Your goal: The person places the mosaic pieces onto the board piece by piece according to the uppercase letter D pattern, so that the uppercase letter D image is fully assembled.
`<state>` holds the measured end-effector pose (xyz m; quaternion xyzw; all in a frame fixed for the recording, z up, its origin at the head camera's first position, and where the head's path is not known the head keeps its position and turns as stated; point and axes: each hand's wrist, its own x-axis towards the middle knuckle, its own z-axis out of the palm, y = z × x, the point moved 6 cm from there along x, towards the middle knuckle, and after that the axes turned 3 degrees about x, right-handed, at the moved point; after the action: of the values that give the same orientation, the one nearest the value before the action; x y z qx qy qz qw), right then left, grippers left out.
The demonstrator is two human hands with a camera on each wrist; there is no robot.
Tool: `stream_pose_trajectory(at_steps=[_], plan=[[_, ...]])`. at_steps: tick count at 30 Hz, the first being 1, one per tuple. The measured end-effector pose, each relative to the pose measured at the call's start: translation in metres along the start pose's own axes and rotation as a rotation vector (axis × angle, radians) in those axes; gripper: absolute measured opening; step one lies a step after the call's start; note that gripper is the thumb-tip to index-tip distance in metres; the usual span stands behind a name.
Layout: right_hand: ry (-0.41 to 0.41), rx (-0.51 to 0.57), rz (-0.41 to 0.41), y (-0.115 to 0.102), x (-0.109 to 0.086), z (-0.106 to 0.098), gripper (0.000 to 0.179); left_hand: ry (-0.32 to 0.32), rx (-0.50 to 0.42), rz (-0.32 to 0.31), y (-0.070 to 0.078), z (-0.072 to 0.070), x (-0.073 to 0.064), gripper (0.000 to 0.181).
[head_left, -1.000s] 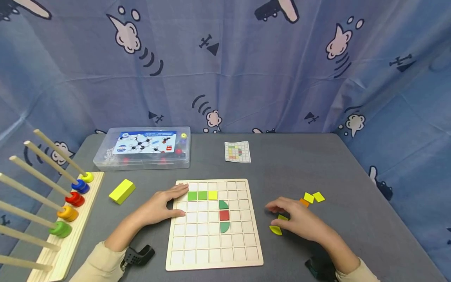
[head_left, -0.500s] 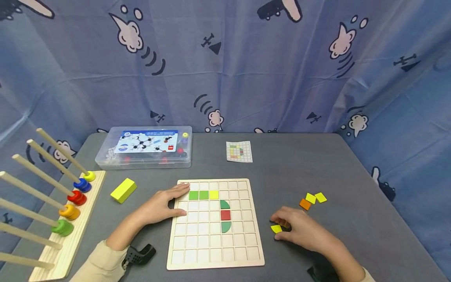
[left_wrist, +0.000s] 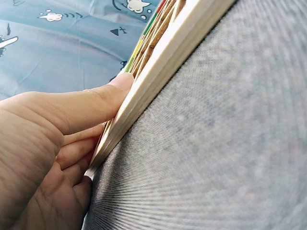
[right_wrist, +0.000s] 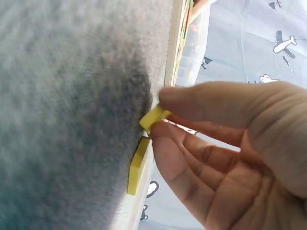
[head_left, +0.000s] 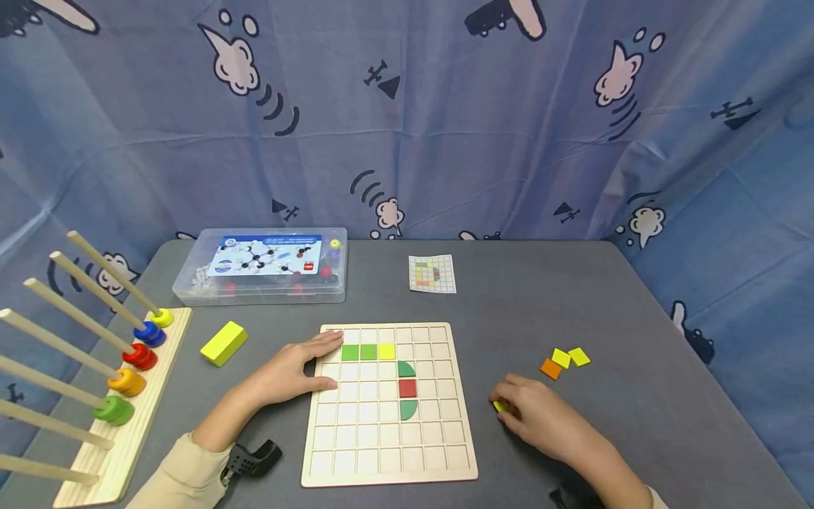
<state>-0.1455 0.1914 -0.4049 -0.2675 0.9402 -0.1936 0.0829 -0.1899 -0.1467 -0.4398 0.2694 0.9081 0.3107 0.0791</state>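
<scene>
My left hand [head_left: 289,371] rests on the left edge of a wooden grid board [head_left: 350,452], fingers at its upper left corner. In the left wrist view the thumb lies on the board's rim [left_wrist: 158,62]. To the right of the board, my right hand [head_left: 540,417] pinches a small yellow tile [right_wrist: 154,118] between thumb and finger, just at the tabletop. Close below it in the right wrist view lies another yellow tile [right_wrist: 137,167]. In the grid sit two green squares [head_left: 368,352], a yellow square [head_left: 386,351], a red square [head_left: 408,388] and two dark green rounded tiles [head_left: 408,410].
Beyond the right hand lie an orange tile [head_left: 550,369] and two yellow tiles [head_left: 579,356]. A printed pattern card [head_left: 432,274] is behind the board. At left stand a peg rack [head_left: 159,375] with coloured rings, a yellow block [head_left: 224,343] and a clear plastic case [head_left: 261,267].
The right hand has moved down and nearer, away from the orange tile, and its thumb and finger have closed on a yellow tile. The left hand stays on the board.
</scene>
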Motion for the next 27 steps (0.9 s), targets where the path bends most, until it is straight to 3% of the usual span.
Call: stream_pose_trajectory(at_steps=[6, 15, 18, 22, 27], plan=[[0.082, 0.014, 0.041, 0.005, -0.001, -0.007, 0.021, -0.007, -0.021, -0.006, 0.001, 0.0, 0.0, 0.075], [0.051, 0.423, 0.042, 0.016, -0.001, -0.011, 0.021, -0.005, -0.023, -0.005, 0.0, 0.0, -0.001, 0.075], [0.038, 0.508, 0.043, 0.012, 0.001, -0.008, 0.023, 0.0, -0.012, -0.001, 0.001, 0.0, -0.001, 0.075], [0.029, 0.532, 0.028, 0.001, 0.006, -0.005, 0.022, 0.004, -0.004, 0.003, 0.001, -0.001, -0.001, 0.075], [0.012, 0.516, -0.055, -0.02, 0.016, 0.001, 0.022, -0.003, -0.012, 0.002, 0.001, -0.001, -0.001, 0.076]])
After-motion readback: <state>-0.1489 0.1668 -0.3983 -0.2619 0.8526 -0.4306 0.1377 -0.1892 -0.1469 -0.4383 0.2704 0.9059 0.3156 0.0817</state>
